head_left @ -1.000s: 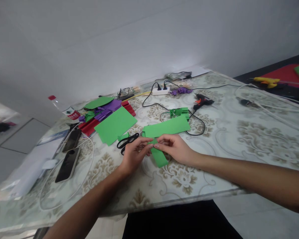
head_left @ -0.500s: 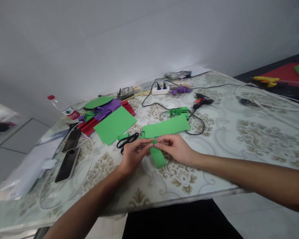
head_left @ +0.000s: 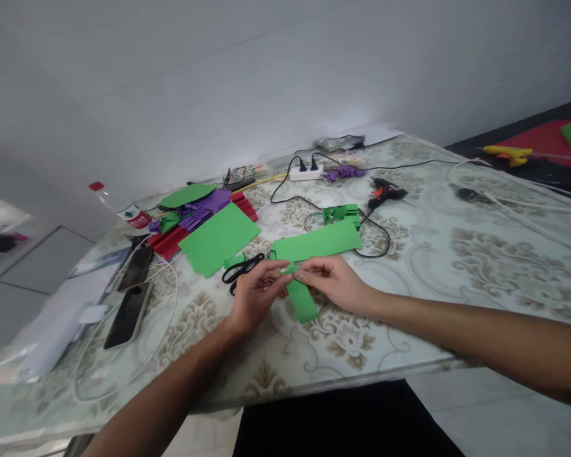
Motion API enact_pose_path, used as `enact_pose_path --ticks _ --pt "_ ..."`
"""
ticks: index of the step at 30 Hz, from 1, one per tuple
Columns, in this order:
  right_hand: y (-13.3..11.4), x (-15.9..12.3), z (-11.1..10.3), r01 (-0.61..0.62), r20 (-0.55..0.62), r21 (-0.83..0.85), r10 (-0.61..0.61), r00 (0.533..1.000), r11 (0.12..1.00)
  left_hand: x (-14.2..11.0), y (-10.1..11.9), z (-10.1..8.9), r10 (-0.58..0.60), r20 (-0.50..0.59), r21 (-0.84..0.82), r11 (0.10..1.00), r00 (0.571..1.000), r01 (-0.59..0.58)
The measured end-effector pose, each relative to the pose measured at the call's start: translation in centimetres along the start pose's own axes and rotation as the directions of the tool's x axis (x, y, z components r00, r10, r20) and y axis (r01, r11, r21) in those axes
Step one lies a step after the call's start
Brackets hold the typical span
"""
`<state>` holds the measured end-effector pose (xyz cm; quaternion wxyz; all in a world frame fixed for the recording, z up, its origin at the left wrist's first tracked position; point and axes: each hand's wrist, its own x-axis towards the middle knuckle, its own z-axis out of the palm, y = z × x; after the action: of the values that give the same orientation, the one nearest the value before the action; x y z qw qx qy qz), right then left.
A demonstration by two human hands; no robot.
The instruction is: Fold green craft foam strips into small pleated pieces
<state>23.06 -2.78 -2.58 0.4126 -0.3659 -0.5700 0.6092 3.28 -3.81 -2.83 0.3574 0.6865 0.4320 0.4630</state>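
Note:
Between my two hands is a narrow green paper strip (head_left: 303,301), its lower end hanging toward me. My left hand (head_left: 258,291) pinches its upper end from the left. From the right, the thumb and fingers of my right hand (head_left: 332,281) close on the same end, and the fingertips partly hide it. Just beyond my fingers lies a wider green paper piece (head_left: 318,241). Black-handled scissors (head_left: 242,266) rest beside my left hand, their blades mostly covered by paper. A fringed green paper piece (head_left: 341,214) sits behind the wide one.
A green sheet (head_left: 219,240) overlaps purple and red paper at left. Two phones (head_left: 128,315) and a white cable lie farther left, near a bottle (head_left: 124,206). Behind are a power strip (head_left: 306,172) and a black glue gun (head_left: 385,192); a yellow glue gun (head_left: 507,154) lies far right.
My left index finger has lifted slightly and straightened over the strip's upper end. The right hand and the strip have hardly moved.

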Motion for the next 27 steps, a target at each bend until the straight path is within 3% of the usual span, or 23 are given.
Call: enact_pose_path --ticks 27 --pt "0.15 0.06 -0.09 0.009 0.004 -0.030 -0.009 1.000 1.000 0.06 0.38 -0.02 -0.021 0.018 -0.013 1.000 1.000 0.021"
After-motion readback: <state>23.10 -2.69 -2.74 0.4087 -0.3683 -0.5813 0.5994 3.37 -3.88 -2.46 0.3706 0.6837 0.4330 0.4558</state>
